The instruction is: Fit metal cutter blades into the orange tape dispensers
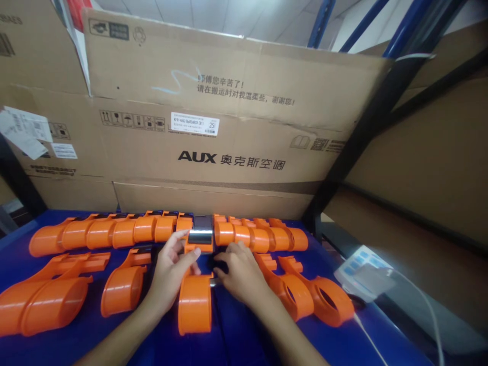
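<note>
An orange tape dispenser [195,305] stands in the middle, its round hub toward me. At its far end is a black plate with a pale toothed edge. My left hand [173,267] is closed around the dispenser's neck from the left, thumb on the orange part below the plate. On its right side, my right hand [240,272] has its fingers bent in a pinch beside a short metal piece [215,281]. A dark shape lies between those fingertips, and I cannot make out what it is.
More orange dispensers [127,233] stand in a back row on the blue surface [238,335], with others nearer on both sides. A white device with a cable [362,272] sits at right. Behind rises a cardboard wall [229,132], beside a dark rack post [353,147].
</note>
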A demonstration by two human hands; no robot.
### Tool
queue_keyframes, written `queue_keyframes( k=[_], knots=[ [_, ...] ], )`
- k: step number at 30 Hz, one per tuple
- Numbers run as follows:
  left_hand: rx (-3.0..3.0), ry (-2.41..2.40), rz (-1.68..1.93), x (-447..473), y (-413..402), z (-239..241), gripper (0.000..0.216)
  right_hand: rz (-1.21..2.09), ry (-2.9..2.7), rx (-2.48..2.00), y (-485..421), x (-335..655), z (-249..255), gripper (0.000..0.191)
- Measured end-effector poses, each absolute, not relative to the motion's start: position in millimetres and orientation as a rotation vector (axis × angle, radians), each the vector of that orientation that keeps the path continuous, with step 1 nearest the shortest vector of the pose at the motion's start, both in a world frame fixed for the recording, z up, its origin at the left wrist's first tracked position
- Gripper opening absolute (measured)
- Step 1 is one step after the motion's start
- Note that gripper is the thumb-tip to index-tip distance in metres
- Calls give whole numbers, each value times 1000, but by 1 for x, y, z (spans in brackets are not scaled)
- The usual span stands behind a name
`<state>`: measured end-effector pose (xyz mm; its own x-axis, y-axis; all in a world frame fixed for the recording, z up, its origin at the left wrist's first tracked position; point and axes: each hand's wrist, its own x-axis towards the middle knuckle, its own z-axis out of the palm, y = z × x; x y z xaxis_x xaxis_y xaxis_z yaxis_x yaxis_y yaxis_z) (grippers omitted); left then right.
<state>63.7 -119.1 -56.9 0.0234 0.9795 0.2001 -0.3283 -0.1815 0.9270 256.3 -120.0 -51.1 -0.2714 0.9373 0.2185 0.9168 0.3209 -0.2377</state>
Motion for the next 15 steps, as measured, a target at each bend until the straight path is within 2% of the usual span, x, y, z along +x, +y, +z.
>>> queue_keyframes(
  k=[5, 8, 15],
  knots=[
    [1088, 817, 1445, 64, -119, -56, 46, 200, -2259, -1666, -119, 255, -54, 24],
    [1058, 822, 1454, 65, -119, -52, 53, 198, -2240, -1676, -118, 254, -54, 31],
    [1009, 845, 1498, 69, -114, -38, 64, 238, -2225, -1687, -118, 250, -58, 25]
  ],
)
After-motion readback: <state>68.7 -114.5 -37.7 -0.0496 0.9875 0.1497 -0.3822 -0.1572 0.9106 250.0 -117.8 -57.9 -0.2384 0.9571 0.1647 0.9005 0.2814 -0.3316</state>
